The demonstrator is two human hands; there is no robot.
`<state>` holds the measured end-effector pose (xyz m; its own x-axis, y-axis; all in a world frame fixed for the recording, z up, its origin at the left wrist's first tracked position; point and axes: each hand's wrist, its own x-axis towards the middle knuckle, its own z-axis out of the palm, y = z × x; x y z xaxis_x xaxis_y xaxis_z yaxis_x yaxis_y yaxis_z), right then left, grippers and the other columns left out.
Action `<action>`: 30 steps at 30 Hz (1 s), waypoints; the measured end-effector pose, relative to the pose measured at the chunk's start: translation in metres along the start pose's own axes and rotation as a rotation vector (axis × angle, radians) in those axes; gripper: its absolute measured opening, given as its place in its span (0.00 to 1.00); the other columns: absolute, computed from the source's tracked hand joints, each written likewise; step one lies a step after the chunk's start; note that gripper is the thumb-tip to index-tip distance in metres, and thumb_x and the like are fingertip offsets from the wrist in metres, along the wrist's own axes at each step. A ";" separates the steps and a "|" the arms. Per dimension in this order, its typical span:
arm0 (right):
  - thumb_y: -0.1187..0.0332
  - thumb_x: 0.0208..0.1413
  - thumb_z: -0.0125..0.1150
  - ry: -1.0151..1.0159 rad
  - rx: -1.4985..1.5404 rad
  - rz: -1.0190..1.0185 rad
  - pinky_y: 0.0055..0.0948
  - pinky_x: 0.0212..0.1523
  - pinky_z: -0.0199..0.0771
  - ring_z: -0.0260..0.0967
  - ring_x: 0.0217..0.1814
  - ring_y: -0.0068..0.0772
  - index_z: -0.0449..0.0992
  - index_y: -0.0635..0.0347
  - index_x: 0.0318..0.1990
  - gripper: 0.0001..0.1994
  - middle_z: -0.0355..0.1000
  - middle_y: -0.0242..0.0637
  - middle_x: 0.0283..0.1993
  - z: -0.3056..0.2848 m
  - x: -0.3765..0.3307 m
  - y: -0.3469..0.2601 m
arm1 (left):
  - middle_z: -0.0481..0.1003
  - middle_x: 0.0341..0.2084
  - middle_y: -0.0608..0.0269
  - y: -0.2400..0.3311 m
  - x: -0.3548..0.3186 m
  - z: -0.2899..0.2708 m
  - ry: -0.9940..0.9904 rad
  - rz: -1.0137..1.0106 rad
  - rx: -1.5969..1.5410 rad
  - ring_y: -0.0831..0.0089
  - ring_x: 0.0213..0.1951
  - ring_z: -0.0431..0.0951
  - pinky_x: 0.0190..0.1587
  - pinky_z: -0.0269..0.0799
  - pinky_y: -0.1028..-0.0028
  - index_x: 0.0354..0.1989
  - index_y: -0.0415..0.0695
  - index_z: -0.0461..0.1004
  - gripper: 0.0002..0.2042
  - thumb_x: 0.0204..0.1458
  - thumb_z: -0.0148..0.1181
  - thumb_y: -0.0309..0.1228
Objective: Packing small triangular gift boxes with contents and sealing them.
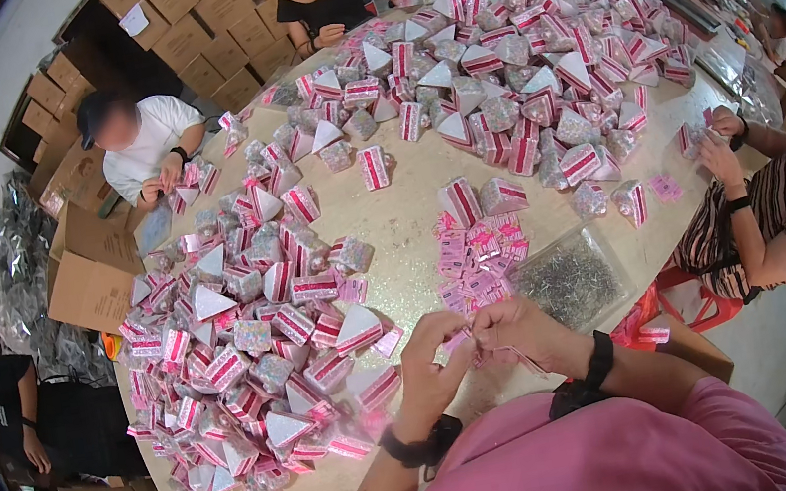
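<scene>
In front of my chest, my left hand and my right hand meet, fingertips pinched together. Between them is a small pink tag, mostly covered by the fingers; its pink edge shows at my left fingertips. A thin strip juts out below my right fingers, too small to make out. Just beyond the hands lies a loose heap of pink printed tags. To its right sits a shallow clear tray of thin metal pins. Two glittery cake-slice ornaments stand behind the tags.
A big pile of cake-slice ornaments covers the table's left side, and another fills its far side. Co-workers sit around the table, one at the right in a striped top. Cardboard boxes are stacked behind.
</scene>
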<state>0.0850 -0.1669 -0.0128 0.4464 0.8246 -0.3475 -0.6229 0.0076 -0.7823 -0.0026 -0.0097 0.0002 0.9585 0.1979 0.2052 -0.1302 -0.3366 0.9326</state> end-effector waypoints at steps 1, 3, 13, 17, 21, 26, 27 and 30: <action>0.68 0.55 0.59 -0.023 -0.011 0.006 0.15 0.25 0.63 0.65 0.25 0.17 0.73 0.61 0.30 0.06 0.70 0.31 0.26 0.000 0.000 -0.001 | 0.72 0.43 0.56 0.002 0.004 -0.004 -0.073 -0.003 -0.034 0.69 0.45 0.72 0.46 0.66 0.73 0.48 0.41 0.71 0.18 0.50 0.57 0.35; 0.67 0.54 0.61 -0.059 -0.037 0.010 0.14 0.23 0.61 0.63 0.23 0.16 0.73 0.60 0.29 0.07 0.70 0.31 0.25 -0.001 -0.001 -0.002 | 0.67 0.52 0.55 -0.004 0.006 -0.013 -0.291 -0.067 -0.113 0.66 0.54 0.66 0.53 0.61 0.70 0.55 0.42 0.67 0.24 0.50 0.56 0.41; 0.66 0.51 0.64 0.003 -0.005 0.131 0.13 0.15 0.54 0.59 0.16 0.13 0.75 0.62 0.29 0.09 0.70 0.33 0.22 -0.012 -0.005 0.001 | 0.65 0.56 0.50 -0.004 -0.002 -0.002 -0.364 -0.127 -0.220 0.60 0.60 0.62 0.61 0.53 0.66 0.56 0.37 0.65 0.24 0.59 0.44 0.42; 0.65 0.52 0.63 0.074 0.028 0.178 0.13 0.15 0.53 0.60 0.16 0.14 0.75 0.62 0.30 0.09 0.70 0.32 0.22 -0.007 -0.007 -0.006 | 0.65 0.55 0.49 -0.008 -0.007 0.001 -0.324 -0.129 -0.223 0.60 0.59 0.62 0.61 0.54 0.66 0.56 0.37 0.65 0.23 0.60 0.43 0.42; 0.67 0.52 0.62 0.006 -0.006 0.148 0.14 0.15 0.53 0.60 0.17 0.14 0.75 0.62 0.31 0.08 0.70 0.32 0.22 -0.019 -0.004 0.011 | 0.66 0.55 0.49 -0.019 -0.008 0.006 -0.303 -0.123 -0.233 0.62 0.58 0.64 0.60 0.55 0.67 0.56 0.37 0.65 0.23 0.61 0.42 0.42; 0.67 0.52 0.60 0.017 -0.050 0.171 0.14 0.15 0.53 0.60 0.16 0.14 0.75 0.62 0.30 0.07 0.70 0.32 0.22 -0.018 -0.003 0.011 | 0.69 0.50 0.52 -0.022 -0.009 0.011 -0.315 -0.133 -0.188 0.66 0.52 0.68 0.56 0.60 0.69 0.55 0.37 0.65 0.21 0.60 0.45 0.40; 0.67 0.52 0.60 0.023 -0.028 0.191 0.13 0.15 0.53 0.60 0.16 0.14 0.74 0.62 0.30 0.07 0.70 0.32 0.22 -0.018 -0.005 0.011 | 0.70 0.48 0.53 -0.021 -0.010 0.012 -0.302 -0.140 -0.207 0.66 0.50 0.69 0.54 0.62 0.69 0.54 0.37 0.66 0.21 0.60 0.46 0.40; 0.67 0.53 0.59 0.056 0.020 0.230 0.12 0.14 0.53 0.59 0.16 0.13 0.74 0.61 0.29 0.07 0.70 0.32 0.23 -0.019 -0.007 0.011 | 0.71 0.42 0.57 -0.022 -0.018 0.013 -0.253 -0.214 -0.169 0.67 0.45 0.71 0.49 0.66 0.70 0.51 0.37 0.67 0.19 0.58 0.50 0.39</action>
<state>0.0873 -0.1830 -0.0286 0.3256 0.7732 -0.5442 -0.7249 -0.1653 -0.6687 -0.0138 -0.0181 -0.0280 0.9982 0.0059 -0.0596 0.0598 -0.1512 0.9867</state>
